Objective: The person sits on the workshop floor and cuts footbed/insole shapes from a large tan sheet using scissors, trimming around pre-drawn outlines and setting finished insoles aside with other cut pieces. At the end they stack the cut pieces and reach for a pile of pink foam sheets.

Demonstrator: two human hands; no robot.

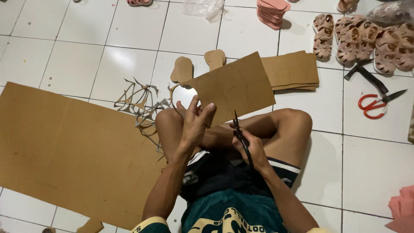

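Observation:
I sit cross-legged on a white tiled floor. My left hand (196,123) grips the lower edge of a brown board sheet (235,86), holding it tilted above my knees. My right hand (252,149) is closed on the handles of black scissors (240,136), whose blades point up at the sheet's lower edge. The sheet has a curved cut-out on its left side. Two sole-shaped brown cut-outs (183,69) lie on the floor just beyond it.
A large brown board (64,151) lies at my left, with curly offcuts (140,105) by my knee. A stack of brown sheets (295,71) sits ahead right, then red-handled scissors (375,103), a hammer (366,73), pink sandals (366,41) and pink soles (271,12).

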